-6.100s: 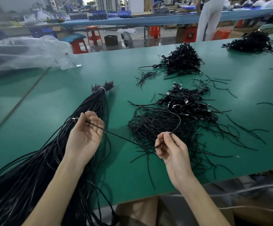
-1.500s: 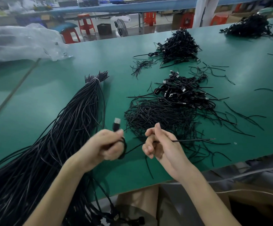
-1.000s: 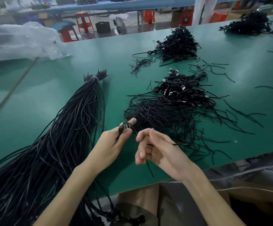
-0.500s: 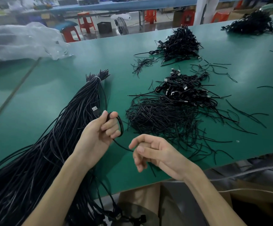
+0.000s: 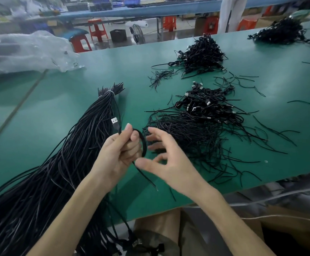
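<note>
Coiling is well along on this one: the left hand (image 5: 119,152) has its fingers clamped round a small loop of USB cable (image 5: 144,143), with the plug (image 5: 114,120) poking up just above the thumb and the loose tail dangling below the knuckles. The right hand (image 5: 169,163) hovers just beside the loop, fingers spread apart, holding nothing. No tie on it yet, I'd say, and the twist-tie pile (image 5: 187,137) lies just beyond those fingertips. The finished coils (image 5: 206,102) sit farther out. The uncoiled bundle (image 5: 54,163) left of the wrist suggests plenty remains.
</note>
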Demonstrator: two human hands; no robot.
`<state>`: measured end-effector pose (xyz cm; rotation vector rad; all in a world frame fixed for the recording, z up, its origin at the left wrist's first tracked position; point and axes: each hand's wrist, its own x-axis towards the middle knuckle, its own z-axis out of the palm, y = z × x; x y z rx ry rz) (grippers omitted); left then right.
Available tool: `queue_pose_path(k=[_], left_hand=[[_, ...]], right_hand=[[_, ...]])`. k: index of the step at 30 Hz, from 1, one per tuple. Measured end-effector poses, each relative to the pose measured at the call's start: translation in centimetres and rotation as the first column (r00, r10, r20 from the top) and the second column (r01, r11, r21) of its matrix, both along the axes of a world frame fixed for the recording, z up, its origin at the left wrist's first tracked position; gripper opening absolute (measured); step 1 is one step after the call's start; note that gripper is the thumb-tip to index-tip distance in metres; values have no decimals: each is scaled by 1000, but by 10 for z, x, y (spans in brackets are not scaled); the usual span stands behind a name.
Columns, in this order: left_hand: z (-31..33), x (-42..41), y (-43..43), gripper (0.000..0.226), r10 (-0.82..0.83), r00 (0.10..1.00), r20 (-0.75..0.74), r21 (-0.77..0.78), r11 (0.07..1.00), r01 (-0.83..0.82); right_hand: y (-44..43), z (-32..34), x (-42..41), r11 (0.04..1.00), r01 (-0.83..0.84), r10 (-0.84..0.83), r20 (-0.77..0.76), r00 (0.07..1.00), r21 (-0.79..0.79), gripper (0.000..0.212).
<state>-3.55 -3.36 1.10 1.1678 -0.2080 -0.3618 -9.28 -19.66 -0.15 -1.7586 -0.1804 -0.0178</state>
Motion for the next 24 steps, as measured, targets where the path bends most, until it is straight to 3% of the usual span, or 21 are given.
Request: queue_pose_path(k=[2,4,7,9,13,16,19,21,24], left_hand=[[6,-10,-11,39,-13,999,45,8,1000,12],[7,-17,-16,38,-36,999,28,-43,998,37],[2,-23,-9,28,-150,989,4,-127,981,149],[-4,-25,-1,20,-219,976,11,-125,968,219],[-11,-28,8,29,-267,962,61,35,964,265],[-10,-30,10,27,-232,961,151,280,942,183],[-8,-33,12,17,-98,959,265,443,896,-31],[-7,-33,15,10,19,955,294,456,876,-158],[-7,-32,23,14,21,972,236,458,879,-130]], right_hand=[[15,7,-3,993,-35,41,53,998,-110,100],[22,12,-4,990,-14,24,64,998,-140,101],[15,16,-3,962,46,-27,73,997,-271,82],[8,14,-5,960,48,-31,66,997,-277,68],[6,6,-16,965,87,-57,127,990,-245,47],[4,1,-17,928,96,-45,148,988,-359,52],[-1,2,-15,863,86,14,195,981,-499,53],[-3,3,-15,800,78,66,217,974,-594,54],[-4,2,-16,719,27,147,190,971,-695,64]])
